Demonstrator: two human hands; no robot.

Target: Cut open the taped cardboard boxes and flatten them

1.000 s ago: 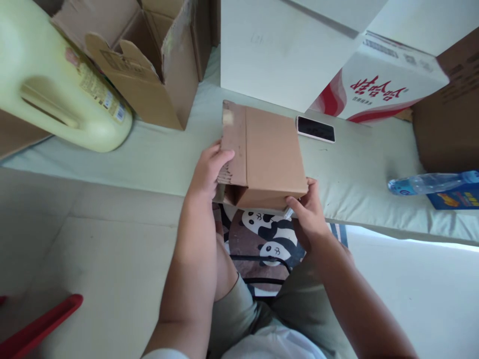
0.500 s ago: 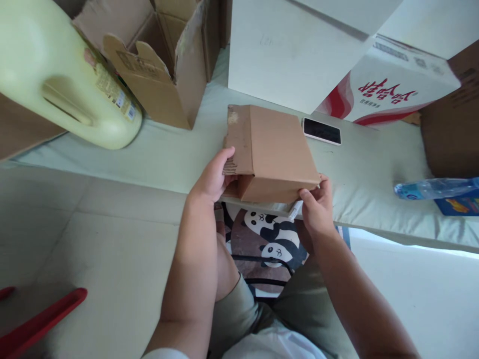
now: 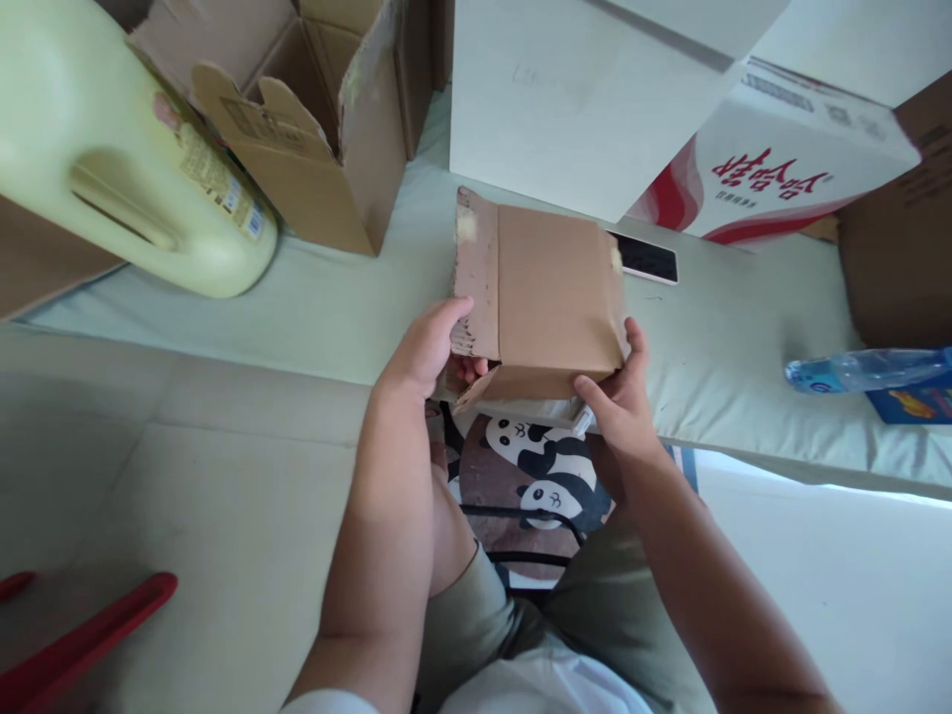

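A small brown cardboard box [image 3: 556,288] is held in front of me over the edge of the bench. My left hand [image 3: 435,347] grips its left flap, thumb on top and fingertips showing underneath by the open end. On the other side, my right hand [image 3: 617,392] holds the lower right corner, its thumb on the near face and a finger along the right side. The flap has a pale worn patch and a ragged edge. Behind the box's right side lies a phone [image 3: 651,260], partly covered by it.
A large pale-yellow jug [image 3: 149,169] and an open cardboard box [image 3: 312,159] stand back left. White cartons [image 3: 580,109] and a red-and-white carton [image 3: 773,178] line the back. A plastic bottle [image 3: 855,372] lies at right; a red object [image 3: 96,635] is low left.
The small box has turned slightly, so its right side now shows and it hides more of the phone. My left fingertips have come into view under the flap; my right hand shifted a little left.
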